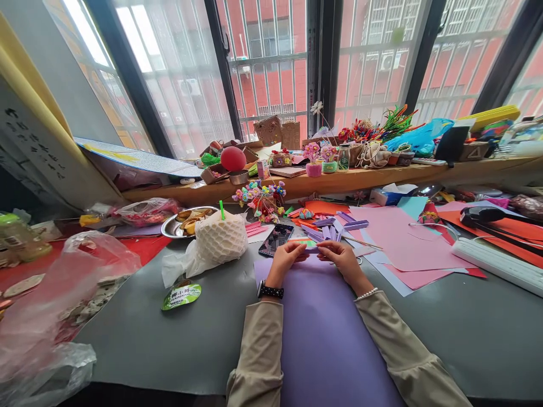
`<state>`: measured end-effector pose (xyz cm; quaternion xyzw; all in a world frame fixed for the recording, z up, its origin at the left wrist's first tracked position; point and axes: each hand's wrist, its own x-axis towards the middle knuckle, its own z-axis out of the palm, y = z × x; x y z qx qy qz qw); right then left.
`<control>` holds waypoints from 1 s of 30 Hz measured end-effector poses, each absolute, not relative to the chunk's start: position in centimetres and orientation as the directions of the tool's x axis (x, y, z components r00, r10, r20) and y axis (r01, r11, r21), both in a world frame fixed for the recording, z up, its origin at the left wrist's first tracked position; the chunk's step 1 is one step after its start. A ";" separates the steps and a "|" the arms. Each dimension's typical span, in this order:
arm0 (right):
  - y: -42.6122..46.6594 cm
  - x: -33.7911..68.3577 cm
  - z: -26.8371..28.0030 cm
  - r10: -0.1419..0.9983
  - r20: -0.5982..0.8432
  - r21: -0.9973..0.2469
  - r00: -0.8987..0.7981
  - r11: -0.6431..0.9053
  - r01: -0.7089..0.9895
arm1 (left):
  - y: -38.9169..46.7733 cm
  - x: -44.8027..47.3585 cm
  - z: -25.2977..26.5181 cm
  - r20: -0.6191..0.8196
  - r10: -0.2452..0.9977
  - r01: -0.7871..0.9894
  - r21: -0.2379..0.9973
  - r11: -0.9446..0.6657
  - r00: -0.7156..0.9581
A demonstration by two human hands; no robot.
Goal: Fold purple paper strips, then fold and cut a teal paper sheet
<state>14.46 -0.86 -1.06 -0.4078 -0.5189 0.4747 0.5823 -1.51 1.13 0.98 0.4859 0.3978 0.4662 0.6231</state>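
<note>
Between my two hands stretches a narrow purple paper strip (313, 250). My left hand (289, 259) pinches its left end, and my right hand (340, 259) pinches the right end. Under them a large purple paper sheet (331, 333) runs toward me over the grey table. Just beyond my fingers lie several folded purple paper pieces (326, 230) in a loose heap. A dark phone (275, 239) rests beside my left hand. My fingertips partly cover the strip, so its folds are hard to make out.
Left of my hands stands a coconut in white foam netting (221, 237) with a green straw, near a metal bowl (169, 228) and a green label (181, 296). Pink paper sheets (399, 232) and a white power strip (496, 263) lie right. Craft flowers (261, 198) stand behind.
</note>
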 end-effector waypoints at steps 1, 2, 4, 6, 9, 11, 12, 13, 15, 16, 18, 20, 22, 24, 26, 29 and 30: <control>-0.9 14.4 -1.0 0.975 0.220 -0.967 0.002 0.219 -0.127 | 1.2 -1.5 0.9 -0.033 0.968 -0.196 0.977 0.084 0.249; -0.9 14.4 -1.0 0.975 0.221 -0.968 -0.004 0.218 -0.127 | 1.2 -1.5 0.8 -0.021 0.969 -0.199 0.977 0.072 0.248; -0.9 14.4 -1.0 0.976 0.217 -0.968 -0.009 0.214 -0.130 | 1.2 -1.5 0.6 0.005 0.971 -0.199 0.979 0.044 0.239; -0.9 14.3 -0.9 0.978 0.206 -0.970 -0.010 0.203 -0.131 | 1.3 -1.5 0.5 0.034 0.973 -0.190 0.982 0.010 0.227; -0.9 14.3 -0.9 0.985 0.173 -0.975 -0.005 0.171 -0.139 | 1.3 -1.4 0.4 0.080 0.973 -0.171 0.984 -0.043 0.218; -0.9 14.4 -0.9 0.988 0.153 -0.979 -0.007 0.151 -0.137 | 1.4 -1.3 0.3 0.101 0.970 -0.157 0.985 -0.067 0.221; -0.8 14.4 -1.0 0.989 0.147 -0.981 -0.008 0.145 -0.132 | 1.4 -1.3 0.3 0.108 0.969 -0.150 0.986 -0.076 0.223; -0.8 14.4 -1.0 0.989 0.145 -0.982 -0.008 0.143 -0.124 | 1.4 -1.3 0.3 0.114 0.968 -0.143 0.986 -0.083 0.225; -0.8 14.4 -1.1 0.990 0.144 -0.984 -0.011 0.142 -0.109 | 1.3 -1.2 0.4 0.121 0.968 -0.137 0.986 -0.092 0.221; -0.8 14.4 -1.1 0.989 0.145 -0.984 -0.014 0.143 -0.105 | 1.3 -1.2 0.4 0.123 0.969 -0.137 0.986 -0.095 0.214; -0.8 14.3 -1.0 0.989 0.143 -0.985 -0.035 0.139 -0.104 | 1.2 -1.3 0.6 0.131 0.972 -0.145 0.984 -0.103 0.196; -0.9 14.2 -0.8 0.988 0.139 -0.986 -0.072 0.131 -0.103 | 1.2 -1.3 0.9 0.144 0.974 -0.165 0.980 -0.115 0.176; -1.0 14.1 -0.6 0.985 0.130 -0.988 -0.112 0.119 -0.099 | 1.1 -1.3 1.1 0.151 0.978 -0.192 0.974 -0.122 0.144; -1.1 14.0 -0.5 0.984 0.125 -0.989 -0.124 0.113 -0.099 | 1.1 -1.2 1.2 0.125 0.985 -0.218 0.971 -0.097 0.116; -1.1 13.9 -0.6 0.986 0.130 -0.987 -0.101 0.119 -0.107 | 1.0 -1.0 1.2 0.064 0.991 -0.217 0.975 -0.036 0.121; -1.1 13.8 -0.7 0.987 0.143 -0.984 -0.080 0.133 -0.117 | 0.9 -0.6 0.9 -0.002 0.985 -0.177 0.984 0.032 0.172; -1.0 13.8 -0.8 0.986 0.145 -0.984 -0.085 0.134 -0.119 | 0.9 -0.5 0.8 -0.003 0.984 -0.169 0.985 0.034 0.179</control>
